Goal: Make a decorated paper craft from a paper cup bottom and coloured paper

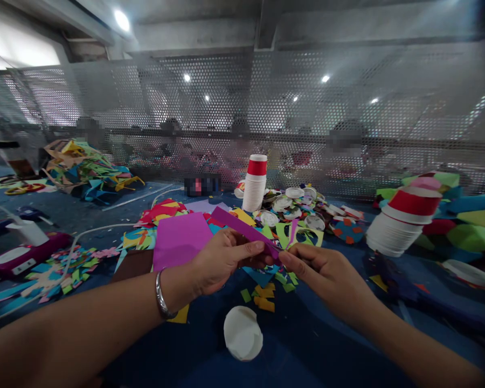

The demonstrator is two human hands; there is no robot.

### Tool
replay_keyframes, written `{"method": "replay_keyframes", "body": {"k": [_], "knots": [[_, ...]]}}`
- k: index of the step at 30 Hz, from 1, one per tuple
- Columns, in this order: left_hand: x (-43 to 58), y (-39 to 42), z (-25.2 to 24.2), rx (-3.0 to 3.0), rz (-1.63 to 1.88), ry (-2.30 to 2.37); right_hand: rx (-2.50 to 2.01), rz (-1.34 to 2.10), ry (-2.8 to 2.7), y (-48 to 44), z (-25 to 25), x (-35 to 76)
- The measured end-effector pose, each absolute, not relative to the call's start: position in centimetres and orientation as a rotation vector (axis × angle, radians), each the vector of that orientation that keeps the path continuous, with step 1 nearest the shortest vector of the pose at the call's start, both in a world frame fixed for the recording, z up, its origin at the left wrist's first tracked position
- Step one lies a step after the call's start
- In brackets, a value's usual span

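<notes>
"Left hand (220,258) clamped on a purple strip (236,223), right hand (327,269) pinched on its end. Anything else in the right?"
"Can't tell. Strip's held up over the table (153,350)."
"How far along?"
"Green bits (246,296) and orange bits (267,305) already lie cut below. Strip looks mostly whole, purple sheet (180,237) mostly unused, I'd guess."

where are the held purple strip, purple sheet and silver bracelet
Held purple strip (242,226), head view: its broad face.
Purple sheet (181,240), head view: its middle.
Silver bracelet (160,296), head view: its outer band.
</notes>
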State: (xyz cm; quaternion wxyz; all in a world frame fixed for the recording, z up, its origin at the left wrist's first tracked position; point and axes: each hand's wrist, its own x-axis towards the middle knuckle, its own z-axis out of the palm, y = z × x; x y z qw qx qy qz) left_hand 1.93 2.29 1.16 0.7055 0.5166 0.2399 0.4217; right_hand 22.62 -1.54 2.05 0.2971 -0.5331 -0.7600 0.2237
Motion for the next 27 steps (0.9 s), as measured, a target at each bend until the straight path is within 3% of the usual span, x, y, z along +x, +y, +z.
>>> {"method": "replay_keyframes", "body": {"k": [27], "knots": [[2.05,2.72,0.85,1.125,0.921,0.558,-1.363,0.531,-2.037,-1.48,2.42,22.73]]}}
